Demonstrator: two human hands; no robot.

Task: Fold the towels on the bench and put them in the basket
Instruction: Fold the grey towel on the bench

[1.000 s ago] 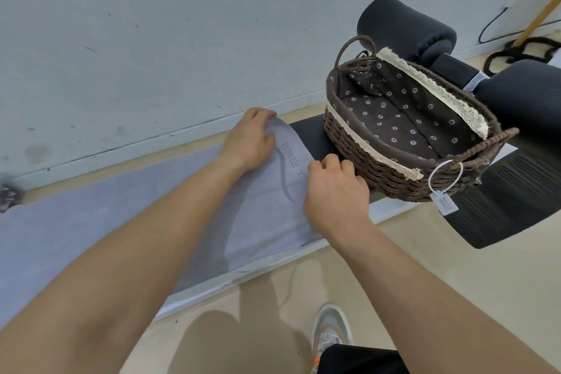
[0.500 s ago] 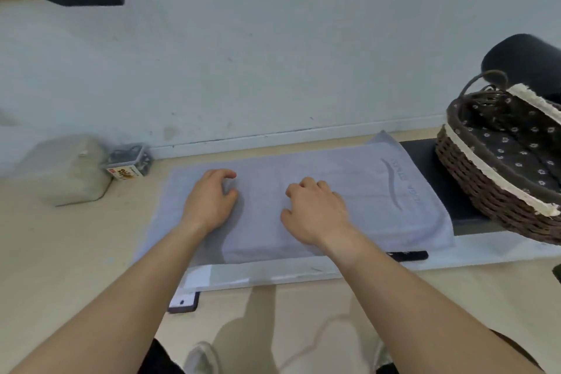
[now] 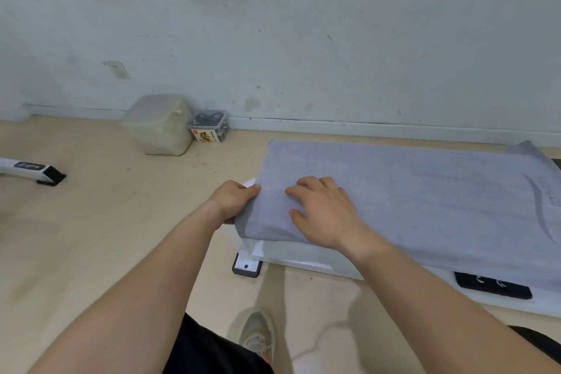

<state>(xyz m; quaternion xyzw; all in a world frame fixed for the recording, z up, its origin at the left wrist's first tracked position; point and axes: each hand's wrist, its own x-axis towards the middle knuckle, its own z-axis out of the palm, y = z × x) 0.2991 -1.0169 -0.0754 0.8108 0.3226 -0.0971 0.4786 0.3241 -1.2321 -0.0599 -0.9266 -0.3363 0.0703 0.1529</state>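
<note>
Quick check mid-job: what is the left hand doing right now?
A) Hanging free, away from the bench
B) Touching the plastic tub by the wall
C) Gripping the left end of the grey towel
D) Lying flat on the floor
C: the left hand has its fingers curled round the left edge of the grey towel, while the right hand rests on top of it.
</note>
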